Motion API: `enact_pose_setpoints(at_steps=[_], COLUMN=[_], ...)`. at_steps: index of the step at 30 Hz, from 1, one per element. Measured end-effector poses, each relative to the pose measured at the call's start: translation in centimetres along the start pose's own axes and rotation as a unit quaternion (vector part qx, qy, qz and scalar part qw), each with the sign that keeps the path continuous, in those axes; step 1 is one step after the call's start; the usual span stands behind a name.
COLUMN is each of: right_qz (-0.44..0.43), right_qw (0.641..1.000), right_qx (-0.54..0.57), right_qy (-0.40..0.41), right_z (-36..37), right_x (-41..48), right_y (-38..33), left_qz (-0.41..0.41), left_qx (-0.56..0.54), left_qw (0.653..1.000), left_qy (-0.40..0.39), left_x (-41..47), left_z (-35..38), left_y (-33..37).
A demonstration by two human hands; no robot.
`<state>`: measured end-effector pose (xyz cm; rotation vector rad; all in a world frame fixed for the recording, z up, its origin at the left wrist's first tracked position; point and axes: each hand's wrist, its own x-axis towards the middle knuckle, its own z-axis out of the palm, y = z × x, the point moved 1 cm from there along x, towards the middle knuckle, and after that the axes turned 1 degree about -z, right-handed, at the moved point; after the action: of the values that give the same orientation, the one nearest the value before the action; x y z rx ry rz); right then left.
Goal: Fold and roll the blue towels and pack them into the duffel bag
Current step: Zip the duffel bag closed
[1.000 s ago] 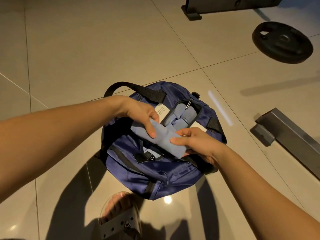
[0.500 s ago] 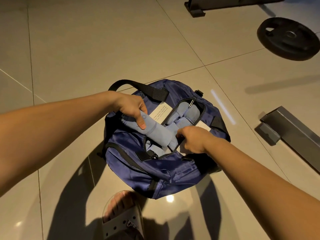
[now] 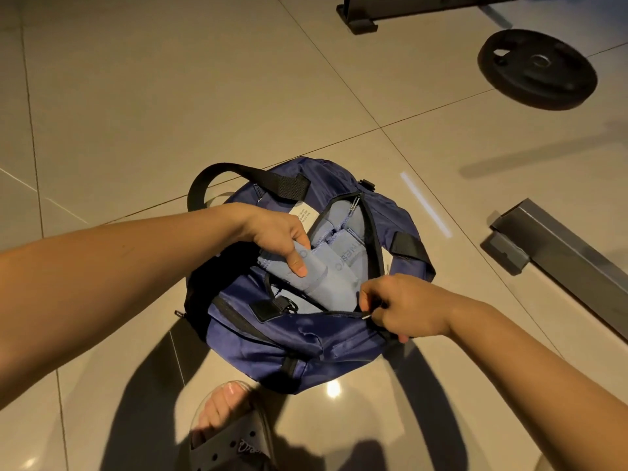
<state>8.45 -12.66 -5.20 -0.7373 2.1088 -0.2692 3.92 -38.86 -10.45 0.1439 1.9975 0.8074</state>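
Observation:
A navy duffel bag [image 3: 306, 348] lies on the tiled floor with its top zip open. Several rolled light-blue towels [image 3: 343, 236] lie packed inside the opening. My left hand [image 3: 277, 237] grips another rolled blue towel [image 3: 326, 283], which slants down into the bag with its lower end below the opening's near edge. My right hand [image 3: 399, 305] pinches the near edge of the bag's opening by the zip and holds it apart.
A black weight plate [image 3: 537, 73] lies on the floor at the upper right. A grey metal bar [image 3: 560, 253] lies at the right, a dark frame foot [image 3: 360, 15] at the top. My foot in a grey sandal [image 3: 227, 433] stands just below the bag.
My left hand has pushed the rolled towel down into the bag. My right hand left the towel's end and took hold of the opening's near edge.

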Motion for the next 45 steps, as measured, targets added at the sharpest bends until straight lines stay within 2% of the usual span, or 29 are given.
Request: enact_pose_setpoints(at_steps=[4, 7, 13, 17, 19, 24, 28, 30, 34, 36, 39, 45], right_qz=[-0.014, -0.012, -0.021, -0.017, -0.022, -0.026, -0.012, -0.017, -0.067, -0.091, -0.109, -0.065], right_qw=[0.999, 1.0, 1.0, 0.999, 1.0, 1.0, 1.0, 1.0, 0.98, 0.969, 0.965, 0.972], right_qx=[-0.035, -0.02, 0.003, 0.016, 0.007, -0.003, -0.009, -0.012, -0.074, -0.043, 0.017, 0.072], right_qy=[-0.004, -0.018, -0.02, -0.023, -0.017, -0.012, -0.006, 0.019, 0.174, 0.228, 0.24, 0.215], right_z=[-0.1, -0.2, -0.4, -0.5, -0.2, 1.0, 1.2, 1.2, 1.1, 1.1, 1.4, 3.6], right_x=[0.2, -0.3, -0.6, -0.4, 0.0, 1.3, 1.9, 1.9, 2.0, 2.4, 3.3, 5.1], right_y=[-0.3, -0.1, 0.4, 0.4, 0.1, 0.5, 0.9, 0.6, 0.1, -0.1, -0.6, 0.6], left_qz=[0.011, 0.006, -0.032, -0.072, -0.061, -0.034, -0.013, -0.01, -0.029, -0.034, -0.027, -0.026], left_qx=[-0.038, -0.064, 0.095, 0.159, 0.16, 0.17, 0.153, 0.148, 0.145, 0.148, 0.169, 0.161], left_qw=[0.999, 0.997, 0.991, 0.978, 0.98, 0.985, 0.988, 0.989, 0.989, 0.988, 0.985, 0.986], left_qy=[-0.024, -0.036, -0.088, -0.116, -0.1, 0.001, 0.026, 0.028, 0.018, 0.008, 0.009, 0.021], left_x=[0.5, 1.1, 2.7, 3.0, 3.2, 3.2, 2.7, 2.7, 3.6, 3.5, 3.5, 3.5], left_z=[0.5, 1.0, 3.0, 3.3, 3.3, 3.2, 3.4, 3.3, 3.2, 3.2, 3.3, 3.3], left_y=[0.3, 0.3, 1.5, 2.6, 2.8, 2.5, 1.6, 1.3, 0.8, 1.0, 1.5, 1.4])
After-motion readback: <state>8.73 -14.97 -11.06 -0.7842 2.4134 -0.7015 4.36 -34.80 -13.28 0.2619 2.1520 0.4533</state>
